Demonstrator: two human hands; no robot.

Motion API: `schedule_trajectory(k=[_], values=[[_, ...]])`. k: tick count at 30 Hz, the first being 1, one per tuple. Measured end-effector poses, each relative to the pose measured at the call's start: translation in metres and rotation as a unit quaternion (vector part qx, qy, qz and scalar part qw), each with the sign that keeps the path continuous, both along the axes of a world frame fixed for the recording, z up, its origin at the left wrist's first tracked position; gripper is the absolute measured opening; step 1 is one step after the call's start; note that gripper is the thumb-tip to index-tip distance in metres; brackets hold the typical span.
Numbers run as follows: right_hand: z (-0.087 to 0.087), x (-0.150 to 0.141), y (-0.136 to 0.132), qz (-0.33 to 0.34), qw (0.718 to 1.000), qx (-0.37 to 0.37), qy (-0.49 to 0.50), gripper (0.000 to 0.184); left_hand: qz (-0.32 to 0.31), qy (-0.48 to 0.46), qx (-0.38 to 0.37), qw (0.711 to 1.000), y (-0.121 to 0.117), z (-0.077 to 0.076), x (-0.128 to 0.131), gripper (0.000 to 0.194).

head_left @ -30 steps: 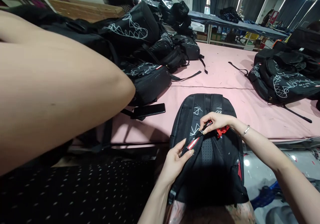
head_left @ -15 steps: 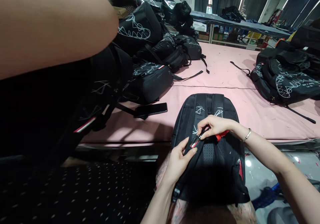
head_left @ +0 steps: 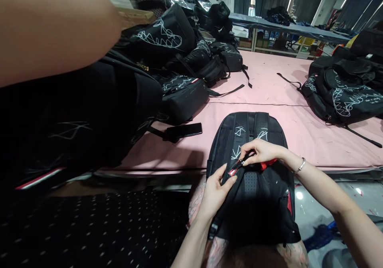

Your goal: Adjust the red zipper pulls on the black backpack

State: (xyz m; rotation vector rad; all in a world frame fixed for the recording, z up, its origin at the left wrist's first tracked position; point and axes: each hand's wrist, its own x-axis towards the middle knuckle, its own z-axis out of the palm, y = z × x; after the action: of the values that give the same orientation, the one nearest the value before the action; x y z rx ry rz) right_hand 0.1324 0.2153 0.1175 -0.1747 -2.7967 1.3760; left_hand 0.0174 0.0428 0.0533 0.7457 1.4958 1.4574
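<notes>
A black backpack [head_left: 257, 204] with white line drawings lies back-side up, half on the pink table [head_left: 269, 100] and half on my lap. My left hand [head_left: 214, 192] is closed on the left shoulder strap [head_left: 231, 171], where a small red and white label shows. My right hand [head_left: 259, 151] pinches the same strap higher up and also grips a small red tool [head_left: 267, 164] under its fingers. A bracelet [head_left: 300, 165] sits on my right wrist.
Another person's bare arm [head_left: 50, 28] crosses the upper left, carrying a black backpack [head_left: 89, 112] close beside me. A black phone [head_left: 183, 131] lies on the table. Piles of black backpacks [head_left: 179, 48] fill the left and the right side [head_left: 347, 92].
The other person's arm has risen and swung a black backpack across the left side. My hands have slid closer together along the strap, hiding most of the red label.
</notes>
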Motion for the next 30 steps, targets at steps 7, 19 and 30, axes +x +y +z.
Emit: schedule_trajectory(k=[7, 19, 30], values=[[0.005, -0.004, -0.003, 0.04, 0.997, 0.065, -0.013, 0.012, 0.0, 0.019, 0.004, 1.0, 0.002, -0.001, 0.002, 0.053], [-0.045, 0.01, -0.031, -0.2, 0.957, -0.174, 0.118, 0.025, 0.081, 0.021, 0.069, 0.994, -0.006, -0.023, 0.001, 0.053], [-0.125, 0.037, -0.056, -0.337, 0.789, -0.472, 0.202, 0.027, 0.202, 0.135, -0.014, 0.97, -0.012, -0.05, 0.0, 0.008]])
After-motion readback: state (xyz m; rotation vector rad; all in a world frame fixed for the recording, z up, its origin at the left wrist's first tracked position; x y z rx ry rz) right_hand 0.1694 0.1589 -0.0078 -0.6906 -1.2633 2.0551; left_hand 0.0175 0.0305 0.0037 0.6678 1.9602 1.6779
